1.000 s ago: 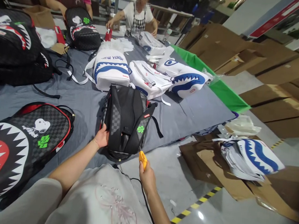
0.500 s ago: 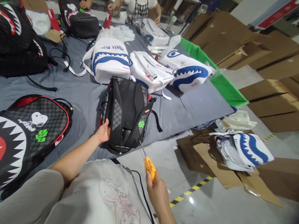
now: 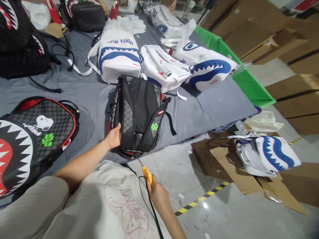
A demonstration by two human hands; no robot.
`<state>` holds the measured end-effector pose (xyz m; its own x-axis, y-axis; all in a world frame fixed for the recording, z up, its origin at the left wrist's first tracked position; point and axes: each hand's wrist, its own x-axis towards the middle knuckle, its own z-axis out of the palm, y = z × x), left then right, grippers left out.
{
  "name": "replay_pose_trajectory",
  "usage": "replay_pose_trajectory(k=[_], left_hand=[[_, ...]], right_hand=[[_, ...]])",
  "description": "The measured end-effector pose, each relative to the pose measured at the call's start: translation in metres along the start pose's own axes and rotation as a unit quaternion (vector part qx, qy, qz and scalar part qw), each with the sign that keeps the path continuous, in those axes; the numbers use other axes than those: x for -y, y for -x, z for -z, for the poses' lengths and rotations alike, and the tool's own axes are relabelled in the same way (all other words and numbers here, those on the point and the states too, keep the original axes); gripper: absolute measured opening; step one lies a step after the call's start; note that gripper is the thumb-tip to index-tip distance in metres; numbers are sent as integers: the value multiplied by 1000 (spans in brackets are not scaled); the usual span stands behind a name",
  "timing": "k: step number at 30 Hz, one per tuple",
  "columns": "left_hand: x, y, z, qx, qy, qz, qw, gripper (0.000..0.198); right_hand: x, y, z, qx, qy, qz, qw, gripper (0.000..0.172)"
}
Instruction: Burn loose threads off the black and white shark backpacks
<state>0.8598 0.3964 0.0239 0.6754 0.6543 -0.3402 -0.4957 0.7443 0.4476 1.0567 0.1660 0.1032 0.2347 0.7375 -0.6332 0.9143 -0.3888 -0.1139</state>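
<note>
A black checkered backpack (image 3: 139, 114) lies back-up at the near edge of the grey-covered table (image 3: 87, 104). My left hand (image 3: 114, 137) grips its lower left side. My right hand (image 3: 155, 193) is closed on an orange-handled corded tool (image 3: 146, 174), whose thin metal tip points at the backpack's bottom edge. The black cord runs down past my wrist.
A shark-mouth backpack (image 3: 23, 140) lies to my left, with more black ones at the far left. White and blue shark backpacks (image 3: 120, 57) lie behind. Other people's hands work at the far end. Cardboard sheets (image 3: 227, 163) and a white bag (image 3: 265, 156) lie on the floor at right.
My right hand has drawn the tool down and left, from the backpack's right strap area to its bottom edge. The view has tilted down. My left hand keeps its hold.
</note>
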Motion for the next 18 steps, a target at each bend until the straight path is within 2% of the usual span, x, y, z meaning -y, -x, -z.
replay_pose_trajectory(k=[2, 5, 7, 8, 9, 10, 12, 14, 16, 18], left_hand=[[2, 10, -3, -35, -47, -19, 998, 62], [13, 40, -11, -103, -118, -70, 985, 51], [26, 58, -18, -123, -203, -125, 963, 52], [34, 63, -21, -104, -290, -154, 939, 54], [42, 65, -24, -68, -402, -181, 895, 56], [51, 61, -27, -23, -526, -199, 826, 61], [68, 43, -30, 47, -738, -200, 643, 77], [82, 17, -29, 51, -848, -177, 496, 94], [92, -8, -25, 27, -902, -177, 393, 103], [100, -24, -20, 7, -923, -192, 333, 109]], right_hand=[[7, -5, -1, 5, 13, -6, 1000, 25], [14, -10, -3, 11, 16, -3, 1000, 24], [18, -13, -4, 13, 16, 6, 1000, 23], [19, -14, -4, 13, 18, 12, 1000, 22], [19, -15, -4, 10, 20, 16, 1000, 22], [18, -16, -5, 5, 21, 14, 1000, 23], [10, -18, -9, -6, 17, -7, 1000, 26], [-4, -25, -17, -14, -6, -31, 999, 32], [-19, -37, -27, -20, -42, -17, 999, 32], [-32, -50, -38, -44, -76, -15, 996, 32]])
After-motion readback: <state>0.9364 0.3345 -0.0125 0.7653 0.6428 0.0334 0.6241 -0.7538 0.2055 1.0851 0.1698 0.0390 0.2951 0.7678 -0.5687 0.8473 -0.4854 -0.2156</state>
